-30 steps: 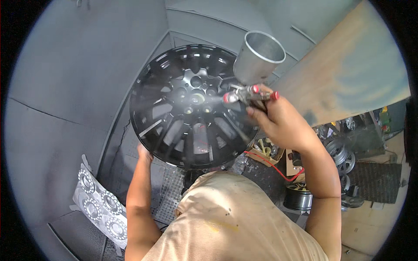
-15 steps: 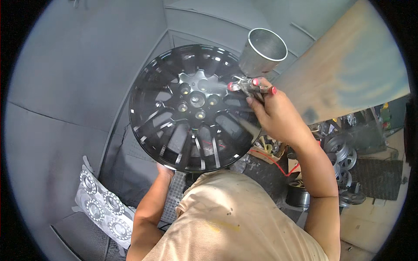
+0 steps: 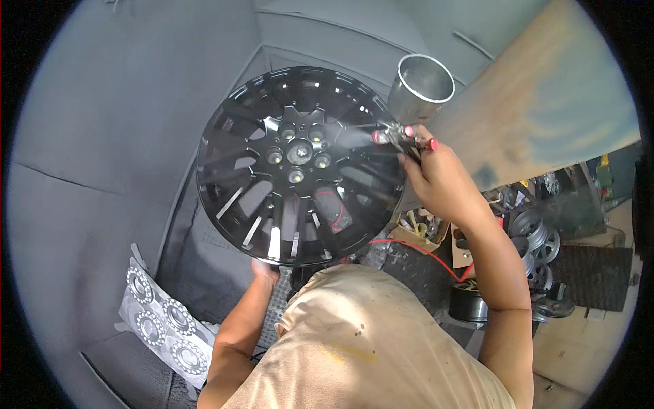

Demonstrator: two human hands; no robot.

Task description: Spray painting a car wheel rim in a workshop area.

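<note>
A glossy black multi-spoke car wheel faces up in front of me, its centre duller than its outer spokes. My right hand is closed round a spray gun with red fittings, held above the wheel's right side. Pale mist streams from the nozzle toward the hub. An open metal cup sits on top of the gun. My left hand is at the wheel's near edge, its fingers hidden beneath the rim. What supports the wheel from below is mostly hidden.
Grey walls stand at left and behind, and a paint-stained panel slants at right. A white sheet with ring patterns lies lower left. A red hose, an open cardboard box and several bare wheels are on the right.
The wheel has turned and shifted slightly left. My right hand has moved the spray gun a little to the right and down. My left hand has slid slightly right along the near edge.
</note>
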